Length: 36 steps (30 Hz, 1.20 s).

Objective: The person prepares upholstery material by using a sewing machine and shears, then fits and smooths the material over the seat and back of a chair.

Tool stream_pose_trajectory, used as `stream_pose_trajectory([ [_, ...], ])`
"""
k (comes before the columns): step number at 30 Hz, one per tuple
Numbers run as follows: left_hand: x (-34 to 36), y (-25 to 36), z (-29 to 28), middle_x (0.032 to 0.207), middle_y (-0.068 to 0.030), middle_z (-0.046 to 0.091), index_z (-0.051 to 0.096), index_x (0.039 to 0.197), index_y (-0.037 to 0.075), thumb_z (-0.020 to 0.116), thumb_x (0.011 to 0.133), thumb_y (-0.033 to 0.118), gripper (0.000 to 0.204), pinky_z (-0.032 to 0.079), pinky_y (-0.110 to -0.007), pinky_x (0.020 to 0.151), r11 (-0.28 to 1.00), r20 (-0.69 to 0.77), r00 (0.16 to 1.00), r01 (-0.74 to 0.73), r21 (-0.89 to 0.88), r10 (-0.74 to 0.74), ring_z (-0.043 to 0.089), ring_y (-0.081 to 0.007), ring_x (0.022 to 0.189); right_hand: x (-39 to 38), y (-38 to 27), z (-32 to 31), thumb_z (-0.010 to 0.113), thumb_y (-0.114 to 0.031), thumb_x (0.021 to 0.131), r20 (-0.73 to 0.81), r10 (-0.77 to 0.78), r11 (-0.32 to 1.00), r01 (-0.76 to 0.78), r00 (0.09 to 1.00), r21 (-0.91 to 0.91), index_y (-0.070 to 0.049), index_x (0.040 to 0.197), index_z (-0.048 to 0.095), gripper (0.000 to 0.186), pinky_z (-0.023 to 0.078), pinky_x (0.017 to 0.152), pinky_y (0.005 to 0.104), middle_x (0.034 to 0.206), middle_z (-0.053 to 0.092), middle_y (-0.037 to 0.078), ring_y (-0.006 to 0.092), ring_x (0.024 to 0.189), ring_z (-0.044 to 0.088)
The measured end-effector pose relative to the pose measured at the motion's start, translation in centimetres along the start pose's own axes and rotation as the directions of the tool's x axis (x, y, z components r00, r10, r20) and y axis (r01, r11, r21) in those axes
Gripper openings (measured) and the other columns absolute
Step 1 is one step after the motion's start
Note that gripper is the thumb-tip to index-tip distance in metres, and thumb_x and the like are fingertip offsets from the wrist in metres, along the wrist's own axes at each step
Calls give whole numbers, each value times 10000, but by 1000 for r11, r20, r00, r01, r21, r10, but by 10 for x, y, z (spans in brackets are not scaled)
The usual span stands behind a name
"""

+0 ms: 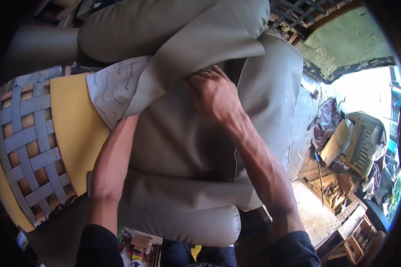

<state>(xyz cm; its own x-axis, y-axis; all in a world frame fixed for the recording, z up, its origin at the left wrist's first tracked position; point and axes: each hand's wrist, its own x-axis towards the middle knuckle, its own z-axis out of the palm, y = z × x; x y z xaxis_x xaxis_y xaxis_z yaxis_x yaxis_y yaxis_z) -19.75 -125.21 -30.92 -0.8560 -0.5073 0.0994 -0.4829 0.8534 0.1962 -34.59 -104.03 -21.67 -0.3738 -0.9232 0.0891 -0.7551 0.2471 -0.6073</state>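
A sofa frame is partly dressed in a grey-brown leatherette cover point(173, 147). A loose flap point(200, 40) of it is folded back, and its white, script-printed backing point(120, 82) shows at the left. My left forearm point(113, 160) reaches under this flap, which hides the hand and its fingers. On the inner part of the cover, by the padded arm point(272, 89), lies my right hand point(216, 93). Its fingers are curled down and closed on the material below the flap's edge; the fingertips are partly hidden.
Woven grey webbing point(31, 151) spans the frame at the left, beside a yellow foam strip point(71, 133). A rounded padded roll point(182, 224) runs along the near side. A wooden bench point(314, 213) with scraps stands at the right, and more covered cushions point(120, 29) lie beyond.
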Motion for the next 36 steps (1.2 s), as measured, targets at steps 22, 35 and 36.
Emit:
stream_pose_trajectory([
  [22,-21,48,-11,1234,-327,663,664,1207,-70,542,1036,304,429,505,-499,969,883,103,894,448,-142,-436,641,-478,1123,-89,78,-34,665,-497,901,-276,456,769,-531,846,-357,-189,1605,357,828,74,1214,704,1684,265,149,367,1575,185],
  [35,20,133,-2,1000,-146,731,715,1092,53,613,990,210,213,559,-410,796,943,7,943,-332,-15,332,708,-303,866,-81,91,-25,503,-424,1026,-362,551,726,-646,752,-238,-124,1578,405,636,119,1160,771,1648,335,212,468,1533,260],
  [36,12,125,-10,1010,-162,723,701,1068,39,610,983,180,188,549,-426,781,904,-121,915,-348,247,385,701,-313,862,-77,86,-25,511,-428,1022,-378,548,754,-636,746,-162,-136,1573,418,631,121,1160,771,1645,347,203,465,1531,269],
])
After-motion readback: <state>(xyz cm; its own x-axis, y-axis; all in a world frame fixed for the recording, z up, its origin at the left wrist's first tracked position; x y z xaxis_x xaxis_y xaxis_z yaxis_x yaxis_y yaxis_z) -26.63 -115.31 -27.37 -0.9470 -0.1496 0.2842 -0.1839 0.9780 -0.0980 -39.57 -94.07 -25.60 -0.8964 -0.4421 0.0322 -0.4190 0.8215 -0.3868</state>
